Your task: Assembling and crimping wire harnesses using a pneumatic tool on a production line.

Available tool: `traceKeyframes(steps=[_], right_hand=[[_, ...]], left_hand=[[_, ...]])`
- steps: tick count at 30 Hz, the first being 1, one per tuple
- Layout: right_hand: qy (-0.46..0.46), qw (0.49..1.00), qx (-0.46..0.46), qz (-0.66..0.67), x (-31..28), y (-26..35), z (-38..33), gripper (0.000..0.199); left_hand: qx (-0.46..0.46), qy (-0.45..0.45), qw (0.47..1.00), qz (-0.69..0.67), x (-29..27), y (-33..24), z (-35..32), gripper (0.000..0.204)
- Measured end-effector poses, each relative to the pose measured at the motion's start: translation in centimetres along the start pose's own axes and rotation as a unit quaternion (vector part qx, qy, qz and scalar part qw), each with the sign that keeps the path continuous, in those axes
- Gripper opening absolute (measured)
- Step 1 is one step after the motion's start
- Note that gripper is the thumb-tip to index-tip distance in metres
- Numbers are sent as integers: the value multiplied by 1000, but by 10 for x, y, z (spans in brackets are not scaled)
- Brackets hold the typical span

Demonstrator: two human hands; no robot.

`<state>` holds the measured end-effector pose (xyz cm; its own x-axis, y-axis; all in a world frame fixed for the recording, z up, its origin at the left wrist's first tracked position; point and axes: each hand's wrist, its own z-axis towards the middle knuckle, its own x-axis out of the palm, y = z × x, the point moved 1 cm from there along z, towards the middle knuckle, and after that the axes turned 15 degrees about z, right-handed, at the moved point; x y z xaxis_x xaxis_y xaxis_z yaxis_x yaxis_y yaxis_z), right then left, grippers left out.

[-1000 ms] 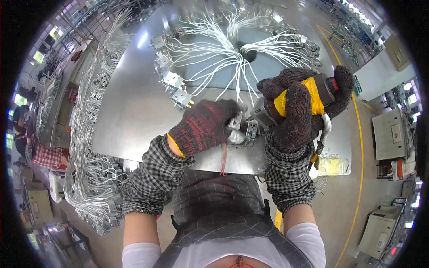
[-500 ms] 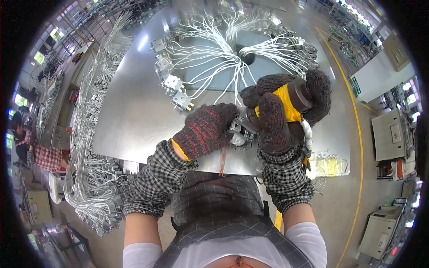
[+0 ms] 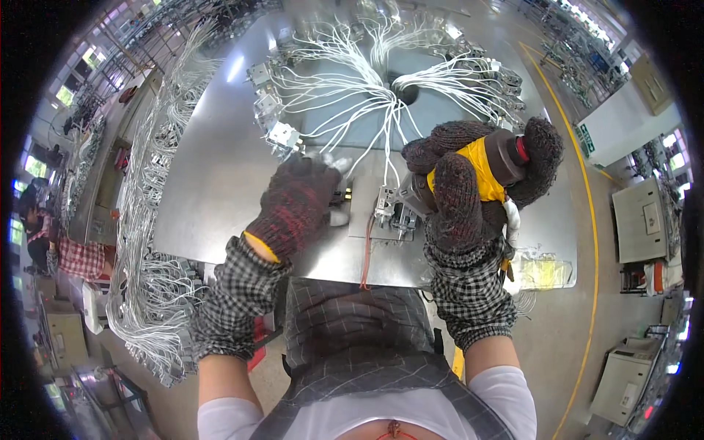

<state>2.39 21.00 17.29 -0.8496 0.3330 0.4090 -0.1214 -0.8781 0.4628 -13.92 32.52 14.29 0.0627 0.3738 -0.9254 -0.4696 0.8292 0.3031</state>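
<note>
My right hand (image 3: 458,198), in a dark knitted glove, is wrapped round a dark power screwdriver (image 3: 480,172) banded with yellow tape. The tool's nose points left, beside a small metal connector block (image 3: 396,218) on a flat plate near the table's front edge. My left hand (image 3: 297,205), in a dark and red knitted glove, is closed to the left of that block. Two brass-coloured pins (image 3: 347,194) of a connector show past its fingers; its body is mostly hidden. White wires (image 3: 385,103) fan out from a dark round opening to metal connectors (image 3: 282,136) round the tabletop.
A long bundle of pale wires with connectors (image 3: 150,301) hangs along the left side of the metal table (image 3: 205,198). A reddish cord (image 3: 367,257) crosses the front edge. A clear bag with yellow contents (image 3: 546,271) lies at right. Another person (image 3: 77,257) is far left.
My left hand has left the block by the screwdriver and moved left to the connector with brass pins at the wires' near end. My right hand has shifted slightly right with the screwdriver.
</note>
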Motion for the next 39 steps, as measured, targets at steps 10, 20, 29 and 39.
traceKeyframes(steps=[10,20,29,39], right_hand=[[3,1000,-4,-5,-1,-1,2,72],[-4,1000,10,17,-3,-1,5,71],[-91,995,-38,33,-16,16,25,72],[-48,995,-1,88,13,9,7,74]], left_hand=[[-89,47,751,-653,17,-2,-2,50],[-139,-100,830,-531,31,-31,-12,37],[35,-77,862,-499,1,-30,13,62],[27,35,957,-288,5,-34,17,51]])
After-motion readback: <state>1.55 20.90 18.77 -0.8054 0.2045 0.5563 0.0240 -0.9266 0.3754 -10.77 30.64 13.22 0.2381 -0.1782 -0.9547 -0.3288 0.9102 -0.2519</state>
